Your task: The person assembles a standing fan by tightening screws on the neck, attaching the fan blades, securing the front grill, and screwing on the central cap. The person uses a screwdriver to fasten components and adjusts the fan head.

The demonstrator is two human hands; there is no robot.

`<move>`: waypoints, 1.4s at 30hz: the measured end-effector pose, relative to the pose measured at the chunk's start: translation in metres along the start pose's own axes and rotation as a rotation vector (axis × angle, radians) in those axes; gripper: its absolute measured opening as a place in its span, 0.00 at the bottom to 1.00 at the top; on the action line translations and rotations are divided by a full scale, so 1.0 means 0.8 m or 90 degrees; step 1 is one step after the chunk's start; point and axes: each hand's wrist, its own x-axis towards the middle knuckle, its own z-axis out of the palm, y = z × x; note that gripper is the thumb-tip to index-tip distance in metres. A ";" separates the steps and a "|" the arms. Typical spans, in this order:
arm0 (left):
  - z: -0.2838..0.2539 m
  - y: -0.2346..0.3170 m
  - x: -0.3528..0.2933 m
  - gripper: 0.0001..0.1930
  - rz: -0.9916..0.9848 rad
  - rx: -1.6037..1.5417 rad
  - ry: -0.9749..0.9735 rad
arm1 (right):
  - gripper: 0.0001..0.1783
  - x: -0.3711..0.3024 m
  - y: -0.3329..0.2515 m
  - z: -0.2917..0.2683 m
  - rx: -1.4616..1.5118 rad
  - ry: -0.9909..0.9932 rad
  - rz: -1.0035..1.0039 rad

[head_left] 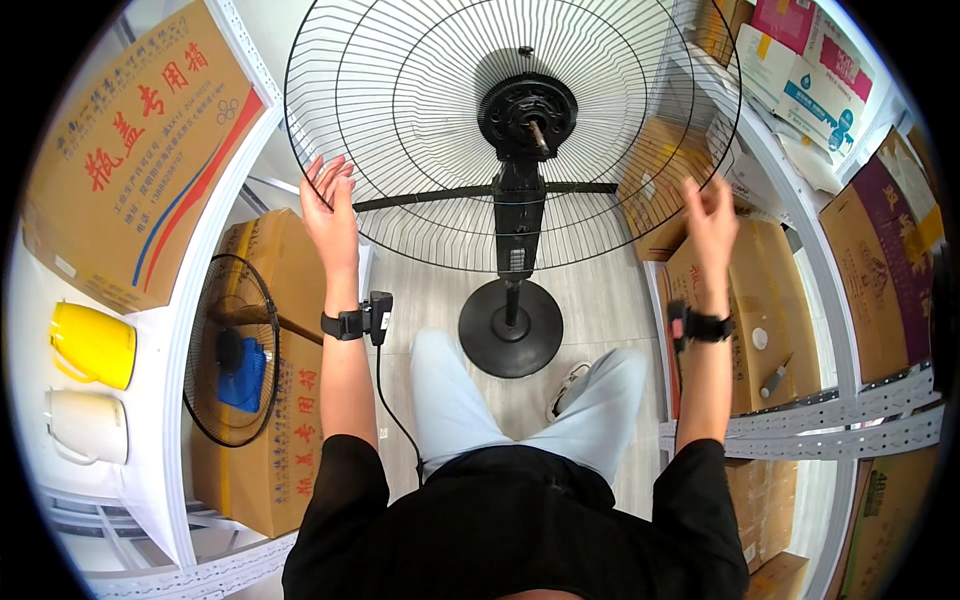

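In front of me stands a black floor fan, its motor housing (pixel 527 112) showing a bare metal shaft and no blades. A large round black wire fan guard (pixel 420 110) lies around the motor. My left hand (pixel 330 200) has its fingers curled at the guard's lower left rim. At the lower right rim, my right hand (pixel 708 225) has thumb and fingers on both sides of the wire, slightly blurred. A dark bar (pixel 430 194) crosses behind the wires at the pole. The fan's round black base (pixel 511 330) rests on the floor just ahead of my feet.
At left, a smaller wire guard with a blue object (pixel 241 370) leans against cardboard boxes (pixel 290 440). Yellow (pixel 95 345) and white (pixel 88 425) plastic containers sit on the left shelf. Metal shelving (pixel 820 235) with boxes lines the right; a utility knife (pixel 775 377) lies there.
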 end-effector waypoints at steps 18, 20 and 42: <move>0.012 -0.009 -0.002 0.16 -0.079 -0.071 0.035 | 0.21 -0.016 0.004 0.000 -0.028 -0.090 0.055; 0.011 -0.013 0.000 0.16 -0.075 -0.075 0.036 | 0.22 -0.010 -0.001 0.001 -0.020 -0.087 0.068; 0.000 -0.002 0.009 0.20 -0.046 -0.061 -0.009 | 0.21 -0.012 0.008 0.007 0.036 -0.012 0.072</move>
